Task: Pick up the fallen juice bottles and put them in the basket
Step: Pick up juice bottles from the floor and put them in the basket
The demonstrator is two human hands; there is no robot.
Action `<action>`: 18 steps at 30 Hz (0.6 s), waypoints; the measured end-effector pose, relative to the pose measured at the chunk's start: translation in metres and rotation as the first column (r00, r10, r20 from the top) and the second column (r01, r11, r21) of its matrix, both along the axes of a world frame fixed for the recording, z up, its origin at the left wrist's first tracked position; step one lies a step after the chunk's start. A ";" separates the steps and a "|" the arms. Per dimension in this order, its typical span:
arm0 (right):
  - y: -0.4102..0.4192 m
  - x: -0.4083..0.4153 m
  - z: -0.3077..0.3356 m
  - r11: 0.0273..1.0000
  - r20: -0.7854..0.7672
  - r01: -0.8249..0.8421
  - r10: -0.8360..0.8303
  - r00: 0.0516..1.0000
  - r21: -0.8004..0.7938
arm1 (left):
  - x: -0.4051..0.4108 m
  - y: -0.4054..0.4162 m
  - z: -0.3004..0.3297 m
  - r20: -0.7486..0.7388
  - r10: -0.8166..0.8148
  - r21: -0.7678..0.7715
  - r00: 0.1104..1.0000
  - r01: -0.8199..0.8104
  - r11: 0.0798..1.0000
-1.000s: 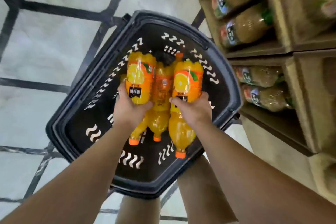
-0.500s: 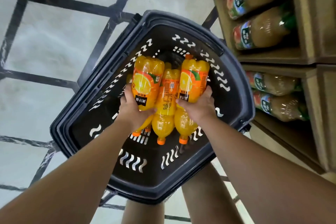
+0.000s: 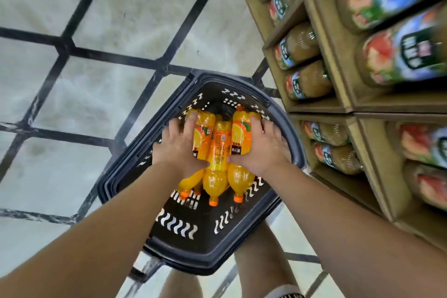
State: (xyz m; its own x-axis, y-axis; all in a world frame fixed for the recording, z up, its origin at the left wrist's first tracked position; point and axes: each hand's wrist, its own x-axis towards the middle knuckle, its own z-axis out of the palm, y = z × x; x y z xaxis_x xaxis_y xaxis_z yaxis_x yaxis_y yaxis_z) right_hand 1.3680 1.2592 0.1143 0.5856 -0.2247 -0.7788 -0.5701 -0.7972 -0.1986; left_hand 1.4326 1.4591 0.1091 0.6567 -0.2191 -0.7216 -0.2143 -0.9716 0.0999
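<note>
A dark plastic basket (image 3: 200, 253) stands on the floor below me. Inside it lie three orange juice bottles side by side, caps toward me: a left bottle (image 3: 204, 128), a middle bottle (image 3: 219, 150) and a right bottle (image 3: 240, 133). My left hand (image 3: 180, 150) lies over the left bottle, fingers wrapped on its side. My right hand (image 3: 262, 147) grips the right bottle in the same way. The middle bottle lies squeezed between the two. More orange shows beneath them, partly hidden.
A cardboard shelf unit (image 3: 343, 94) filled with lying brown juice bottles (image 3: 307, 81) rises close on the right of the basket. The pale floor (image 3: 116, 19) with dark hexagon lines spreads to the left and ahead. My legs (image 3: 261, 266) are under the basket's near edge.
Both hands have gone down with the bottles, deeper into the basket. The view has tilted up and right, so more of the shelf shows.
</note>
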 end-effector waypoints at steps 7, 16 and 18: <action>-0.002 -0.003 0.120 0.993 0.104 -0.083 0.092 0.990 -0.082 | 0.018 0.012 0.121 0.023 -0.254 -0.066 0.967 0.255 0.965; 0.003 -0.054 0.353 0.989 0.279 0.031 0.012 0.960 -0.147 | 0.004 0.007 0.352 0.163 -0.455 -0.101 0.876 0.473 0.875; 0.003 -0.070 0.404 0.981 0.309 0.048 0.013 0.951 -0.190 | -0.009 0.001 0.399 0.206 -0.465 -0.135 0.861 0.496 0.858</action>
State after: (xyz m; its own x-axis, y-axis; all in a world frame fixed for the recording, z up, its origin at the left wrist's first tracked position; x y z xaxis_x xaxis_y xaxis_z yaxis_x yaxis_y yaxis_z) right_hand 1.2980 1.2623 0.5186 0.7837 -0.3650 -0.5026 -0.5201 -0.8279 -0.2098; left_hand 1.4236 1.4605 0.5079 0.5387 -0.6511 -0.5346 -0.6776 -0.7119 0.1843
